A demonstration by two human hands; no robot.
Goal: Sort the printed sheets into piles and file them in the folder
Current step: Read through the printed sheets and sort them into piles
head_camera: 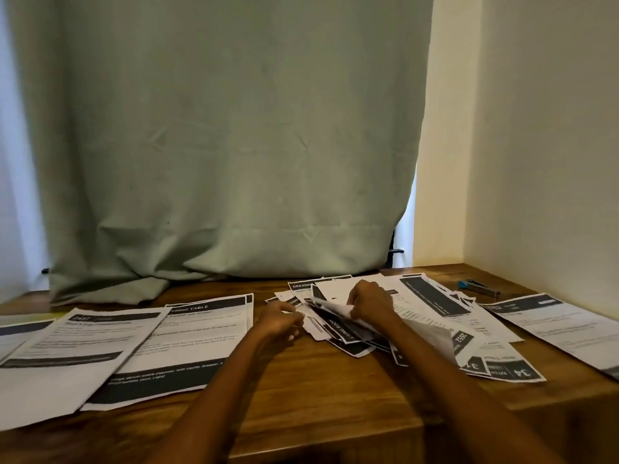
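Currently sorting: right hand (pixel 370 304) pinches 1 sheet (pixel 338 309) off the jumbled heap (pixel 418 316).
Left hand (pixel 279 321), beside the heap, curled, apparently empty; paper light, floppy, best lifted by a corner.

Legible print is limited to sheet headers. The sheet with the dark header band (pixel 187 336) at 9 o'clock of the hands reads "SSING TABLE", its first letters covered by the overlapping sheet (pixel 77 346), whose own header shows a number, apparently "2437". In the loose heap at 12 o'clock, a partly buried sheet (pixel 301 285) reads "DRESSIN", the remainder hidden. An upside-down sheet (pixel 345 326) in the heap reads "LIVING ROOM". At 3 o'clock, an inverted strip (pixel 464 339) shows "2652". At 4 o'clock, the inverted sheet (pixel 516 371) shows "34". Body text throughout is too blurred to read.
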